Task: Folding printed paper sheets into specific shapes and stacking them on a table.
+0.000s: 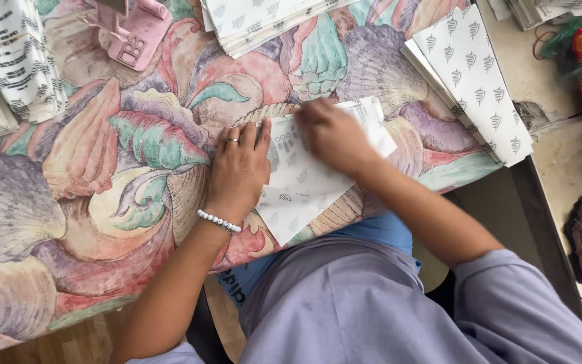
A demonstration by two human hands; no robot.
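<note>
Both our hands press one paper sheet (304, 178) flat on the counter (102, 168) — left hand (238, 168) with fingers spread, right hand (335, 135) curled over it. Thin, light, easily creased — we judge edges the best hold.

Motion-blurred right hand (335, 135) over paper sheet (304, 178)

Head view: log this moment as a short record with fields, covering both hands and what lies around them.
left hand: left hand flat on the white patterned paper sheet, ring and bead bracelet on
right hand: right hand pressing on the same sheet, blurred
surface: seashell-print tablecloth
nearby: paper stack to the right, another paper pile at the top, pink stamp-like tool upper left
</note>
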